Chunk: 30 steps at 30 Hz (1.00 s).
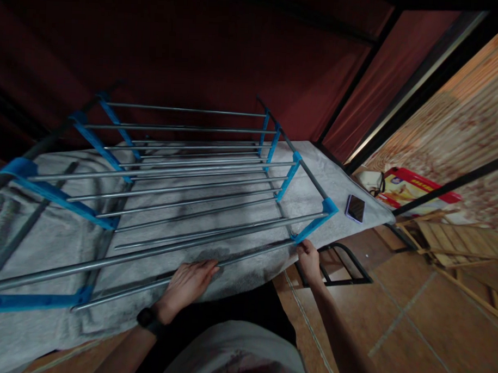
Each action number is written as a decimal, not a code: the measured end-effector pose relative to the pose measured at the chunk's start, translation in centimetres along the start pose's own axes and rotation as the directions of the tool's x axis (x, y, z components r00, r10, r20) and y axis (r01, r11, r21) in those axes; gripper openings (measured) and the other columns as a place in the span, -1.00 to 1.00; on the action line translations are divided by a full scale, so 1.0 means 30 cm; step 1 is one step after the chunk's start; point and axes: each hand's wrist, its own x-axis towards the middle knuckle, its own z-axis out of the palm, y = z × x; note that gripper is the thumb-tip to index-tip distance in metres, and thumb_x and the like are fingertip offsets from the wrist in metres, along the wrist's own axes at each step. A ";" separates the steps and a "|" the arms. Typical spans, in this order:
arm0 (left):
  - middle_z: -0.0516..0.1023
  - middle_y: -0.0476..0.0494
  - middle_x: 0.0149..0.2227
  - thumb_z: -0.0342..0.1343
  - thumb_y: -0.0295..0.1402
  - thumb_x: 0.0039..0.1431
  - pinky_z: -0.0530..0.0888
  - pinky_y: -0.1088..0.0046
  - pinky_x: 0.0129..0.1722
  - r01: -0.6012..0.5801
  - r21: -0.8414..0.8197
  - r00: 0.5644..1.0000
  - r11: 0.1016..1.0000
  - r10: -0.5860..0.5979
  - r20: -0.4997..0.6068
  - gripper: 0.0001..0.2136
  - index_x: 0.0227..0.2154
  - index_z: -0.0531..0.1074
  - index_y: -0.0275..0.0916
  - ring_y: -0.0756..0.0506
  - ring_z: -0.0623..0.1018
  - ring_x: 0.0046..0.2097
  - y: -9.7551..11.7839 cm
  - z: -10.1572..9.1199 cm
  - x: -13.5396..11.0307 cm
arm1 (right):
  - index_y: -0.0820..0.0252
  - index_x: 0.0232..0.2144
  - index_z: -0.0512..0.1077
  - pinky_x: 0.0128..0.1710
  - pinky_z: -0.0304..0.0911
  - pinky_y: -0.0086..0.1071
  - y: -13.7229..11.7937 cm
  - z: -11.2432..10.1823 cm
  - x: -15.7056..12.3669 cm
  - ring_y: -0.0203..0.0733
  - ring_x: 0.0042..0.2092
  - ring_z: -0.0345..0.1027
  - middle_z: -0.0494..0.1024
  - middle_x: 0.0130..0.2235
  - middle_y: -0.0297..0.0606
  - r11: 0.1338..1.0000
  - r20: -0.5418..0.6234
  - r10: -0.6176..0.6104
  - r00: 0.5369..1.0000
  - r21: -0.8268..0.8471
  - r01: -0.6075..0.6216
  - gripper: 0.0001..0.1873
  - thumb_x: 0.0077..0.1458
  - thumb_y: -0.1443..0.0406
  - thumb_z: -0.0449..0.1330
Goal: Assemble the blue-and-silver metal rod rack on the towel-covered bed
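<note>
A rack [204,178] of grey metal rods and blue plastic brackets lies across the grey blanket in front of me. My left hand [192,281], with a dark watch on the wrist, is closed over the lowest front rod [255,254] near its middle. That rod's left end shows close to the lower tip of the front left bracket [36,302]. At the rod's right end, my right hand [309,259] grips the lower tip of the front right bracket [316,220]. Its fingertips are partly hidden, and I cannot tell whether the rod sits fully in the bracket.
A phone [355,208] lies on the blanket [331,181] right of the rack. Dark red fabric [188,48] hangs behind. On the right are black metal bars, a red and yellow box [412,188] and a folded wooden piece [455,242] above the tiled floor [416,312].
</note>
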 end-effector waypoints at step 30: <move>0.66 -0.22 -0.06 -0.09 -0.20 0.44 0.52 0.21 -0.01 0.018 -0.036 0.991 0.999 -0.023 -0.133 -0.68 -0.03 0.56 -0.13 -0.23 0.63 -0.03 0.033 0.013 0.000 | 0.20 0.10 0.36 0.06 0.32 -0.11 0.044 0.073 -0.094 0.01 0.05 0.38 0.48 0.04 -0.02 0.987 -0.158 -0.032 0.987 0.149 0.056 -0.49 0.12 0.15 0.11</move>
